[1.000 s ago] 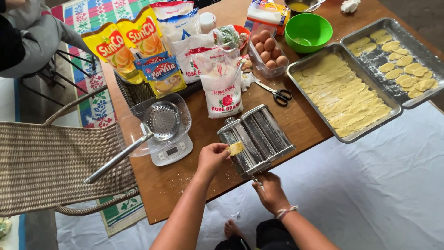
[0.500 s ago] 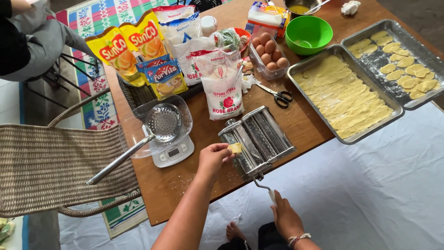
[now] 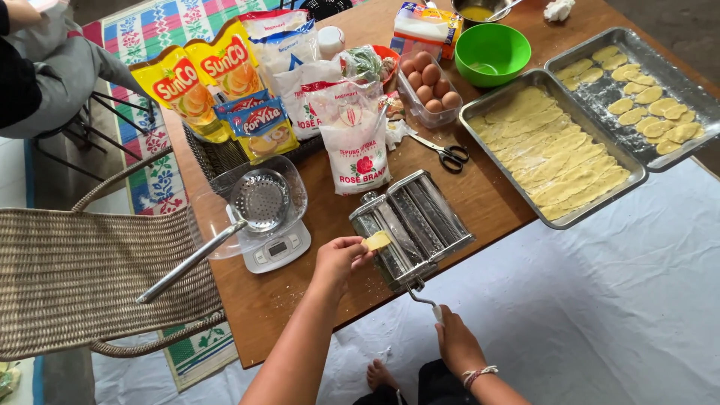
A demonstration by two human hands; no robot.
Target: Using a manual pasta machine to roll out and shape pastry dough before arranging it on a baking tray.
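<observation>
A steel hand-cranked pasta roller [image 3: 420, 219] stands at the near edge of the wooden table [image 3: 487, 196]. My left hand [image 3: 339, 259] pinches a small yellow piece of dough [image 3: 377, 241] against the machine's left end. Below the table edge, my right hand [image 3: 454, 343] is closed on the white grip of the crank handle [image 3: 425, 298]. Two metal trays [image 3: 556, 147] at the right hold flattened dough strips and small oval pieces.
A kitchen scale with a glass bowl and metal strainer [image 3: 262, 206] sits left of the roller. Behind are flour bags [image 3: 352, 135], yellow oil pouches [image 3: 201, 79], eggs [image 3: 429, 84], scissors [image 3: 444, 153] and a green bowl [image 3: 493, 49]. A wicker chair [image 3: 90, 277] stands at left; another person sits at top left.
My right hand has swung the crank handle downward, dropping from beside the roller to below the table edge. My left hand keeps the dough at the machine.
</observation>
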